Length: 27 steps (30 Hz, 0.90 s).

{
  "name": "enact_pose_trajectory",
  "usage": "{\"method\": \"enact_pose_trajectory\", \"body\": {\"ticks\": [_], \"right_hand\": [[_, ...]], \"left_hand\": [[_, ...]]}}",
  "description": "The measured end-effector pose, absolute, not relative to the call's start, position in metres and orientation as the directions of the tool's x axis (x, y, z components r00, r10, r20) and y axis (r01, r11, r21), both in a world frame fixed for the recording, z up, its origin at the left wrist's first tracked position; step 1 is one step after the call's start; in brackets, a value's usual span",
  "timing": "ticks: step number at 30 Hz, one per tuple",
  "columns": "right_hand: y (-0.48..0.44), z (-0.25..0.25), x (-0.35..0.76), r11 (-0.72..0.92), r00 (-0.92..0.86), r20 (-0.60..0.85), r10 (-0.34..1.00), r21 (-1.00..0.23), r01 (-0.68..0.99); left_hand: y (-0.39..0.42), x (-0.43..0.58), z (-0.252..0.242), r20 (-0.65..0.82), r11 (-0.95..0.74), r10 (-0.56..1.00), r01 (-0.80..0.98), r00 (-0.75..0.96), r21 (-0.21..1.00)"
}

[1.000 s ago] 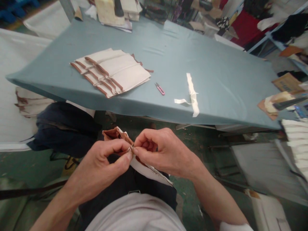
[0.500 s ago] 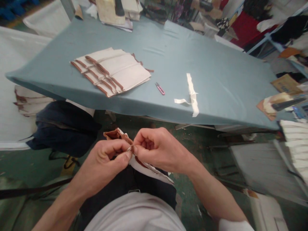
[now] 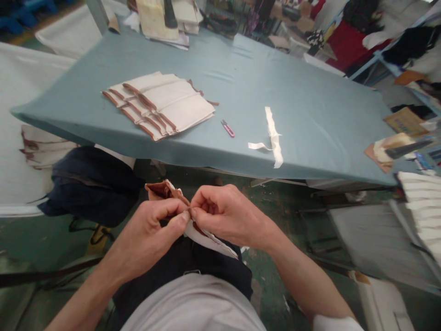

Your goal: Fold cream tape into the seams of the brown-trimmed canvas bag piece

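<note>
Over my lap I hold a white fabric piece with brown trim (image 3: 214, 243). My left hand (image 3: 161, 227) pinches its brown edge between thumb and forefinger. Right beside it, my right hand (image 3: 227, 214) pinches the same edge, with the fingertips of both hands touching or nearly so. Whatever fine detail lies between the fingertips is hidden. A folded brown end of the piece sticks out beyond my left hand. On the table ahead lies a stack of white fabric pieces with brown edging (image 3: 182, 101), with pink-handled thread snips (image 3: 228, 129) to its right.
The blue-covered table (image 3: 310, 119) spans the view ahead, its near edge just beyond my hands. White strips (image 3: 273, 138) lie on it. A dark blue bag (image 3: 93, 184) is at the left below the table. White pleated fabric (image 3: 422, 207) sits at the far right.
Both hands keep their pinch on the fabric's edge. The piece's loose right end has drawn in slightly toward my hands, and the view has shifted a little.
</note>
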State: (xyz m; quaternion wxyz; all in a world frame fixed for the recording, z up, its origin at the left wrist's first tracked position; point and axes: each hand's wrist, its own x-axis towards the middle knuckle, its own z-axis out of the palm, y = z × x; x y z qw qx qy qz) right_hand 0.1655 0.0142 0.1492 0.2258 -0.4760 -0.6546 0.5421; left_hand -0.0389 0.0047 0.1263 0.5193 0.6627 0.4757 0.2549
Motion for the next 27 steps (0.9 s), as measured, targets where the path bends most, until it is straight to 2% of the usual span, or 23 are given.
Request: {"method": "enact_pose_trajectory", "body": {"ticks": [2,5,9,12,17,22,24,27], "right_hand": [[0.019,0.144,0.168,-0.233,-0.534,-0.315,0.785,-0.948,0.216],[0.027,0.138,0.17,-0.492,-0.675,-0.367,0.64,-0.87,0.006],[0.033,0.139,0.167,-0.544,-0.721,-0.339,0.605,-0.837,-0.063],[0.033,0.142,0.164,-0.535,-0.728,-0.323,0.605,-0.842,-0.071],[0.031,0.147,0.166,-0.378,-0.71,-0.251,0.658,-0.926,-0.022],[0.034,0.153,0.167,-0.115,-0.665,-0.209,0.717,-0.976,0.183],[0.037,0.154,0.166,-0.017,-0.658,-0.186,0.729,-0.967,0.255],[0.042,0.154,0.164,0.137,-0.665,-0.146,0.732,-0.925,0.354]], "left_hand": [[0.001,-0.041,0.125,-0.153,0.003,0.878,0.315,0.453,0.949],[-0.004,-0.047,0.12,-0.167,0.098,0.831,0.155,0.53,0.983],[-0.008,-0.051,0.111,-0.186,0.253,0.822,-0.051,0.539,0.966],[-0.01,-0.052,0.107,-0.186,0.278,0.844,-0.114,0.502,0.954],[-0.008,-0.052,0.106,-0.23,0.294,0.848,-0.062,0.478,0.954],[-0.002,-0.053,0.104,-0.298,0.322,0.815,0.038,0.497,0.946],[0.0,-0.053,0.104,-0.281,0.278,0.815,0.084,0.507,0.957],[0.003,-0.052,0.103,-0.197,0.125,0.86,0.178,0.471,0.976]]}}
